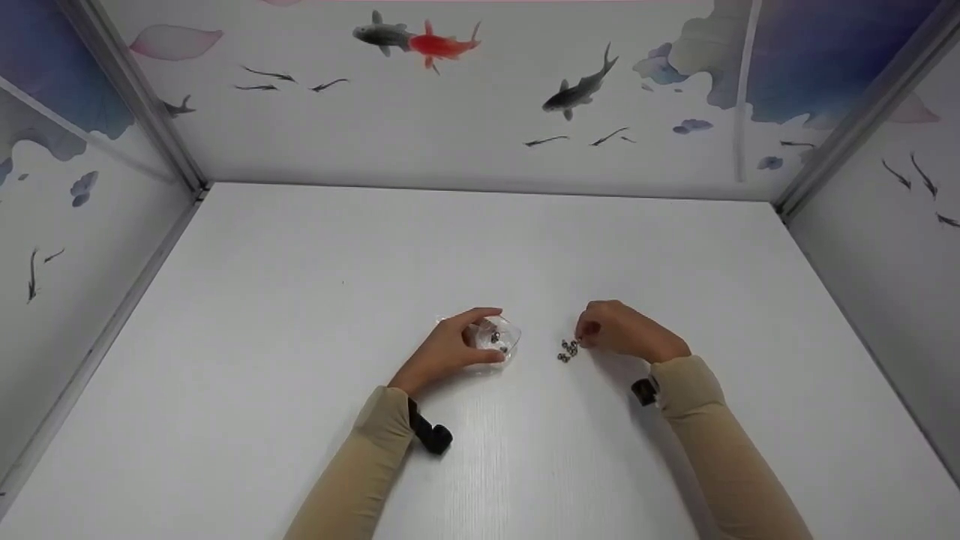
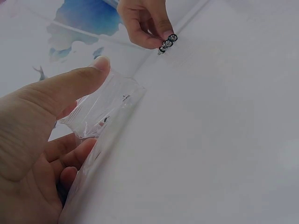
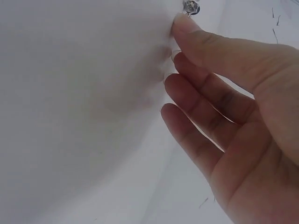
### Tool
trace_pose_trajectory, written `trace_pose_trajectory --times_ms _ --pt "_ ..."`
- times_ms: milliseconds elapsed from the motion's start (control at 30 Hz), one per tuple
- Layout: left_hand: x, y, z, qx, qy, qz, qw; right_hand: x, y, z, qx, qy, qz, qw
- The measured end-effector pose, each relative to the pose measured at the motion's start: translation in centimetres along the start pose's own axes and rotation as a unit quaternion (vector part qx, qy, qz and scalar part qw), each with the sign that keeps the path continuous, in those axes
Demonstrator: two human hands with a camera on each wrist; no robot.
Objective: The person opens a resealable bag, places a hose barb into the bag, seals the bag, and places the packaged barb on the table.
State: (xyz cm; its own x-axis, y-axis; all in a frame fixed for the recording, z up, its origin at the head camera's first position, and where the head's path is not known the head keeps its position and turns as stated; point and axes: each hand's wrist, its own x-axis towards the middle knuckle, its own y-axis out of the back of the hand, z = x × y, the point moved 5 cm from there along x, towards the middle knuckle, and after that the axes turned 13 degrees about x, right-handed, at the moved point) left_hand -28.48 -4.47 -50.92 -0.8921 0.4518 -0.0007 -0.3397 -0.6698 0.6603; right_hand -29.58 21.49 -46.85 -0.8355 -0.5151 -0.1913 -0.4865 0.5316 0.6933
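My left hand (image 1: 448, 346) is curved round a clear plastic bag (image 1: 511, 334), with thumb and fingers on opposite sides of it. A few small dark metallic bits (image 1: 495, 337) show inside the bag. In the left wrist view, the bag (image 2: 105, 105) looks thin and crinkled. To its right, several small round silver-and-black metal pieces (image 1: 568, 349) lie in a loose cluster on the table. My right hand (image 1: 626, 330) is at the cluster's right edge, fingertips down beside the pieces. One piece (image 3: 190, 7) shows just past the right thumb tip; whether the fingers pinch it is hidden.
The white tabletop (image 1: 300, 247) extends round both hands. Printed panels with fish (image 1: 574, 94) stand along the back and both sides, joined by grey metal posts (image 1: 862, 112). A black strap piece (image 1: 433, 437) juts from the left wrist, another (image 1: 643, 391) from the right.
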Motion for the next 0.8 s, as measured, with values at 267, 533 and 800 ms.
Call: trace_pose_trajectory --times_ms 267,533,800 --pt "0.1 0.0 0.1 0.006 -0.007 0.003 0.9999 0.2 0.0 0.1 -0.021 -0.003 0.003 1.000" --pt "0.1 0.0 0.1 0.001 -0.006 -0.001 1.0000 0.1 0.1 -0.1 0.004 -0.009 0.009 1.000" --pt "0.1 -0.1 0.0 -0.003 -0.007 0.000 1.0000 0.5 0.3 -1.0 -0.010 0.018 0.013 1.000"
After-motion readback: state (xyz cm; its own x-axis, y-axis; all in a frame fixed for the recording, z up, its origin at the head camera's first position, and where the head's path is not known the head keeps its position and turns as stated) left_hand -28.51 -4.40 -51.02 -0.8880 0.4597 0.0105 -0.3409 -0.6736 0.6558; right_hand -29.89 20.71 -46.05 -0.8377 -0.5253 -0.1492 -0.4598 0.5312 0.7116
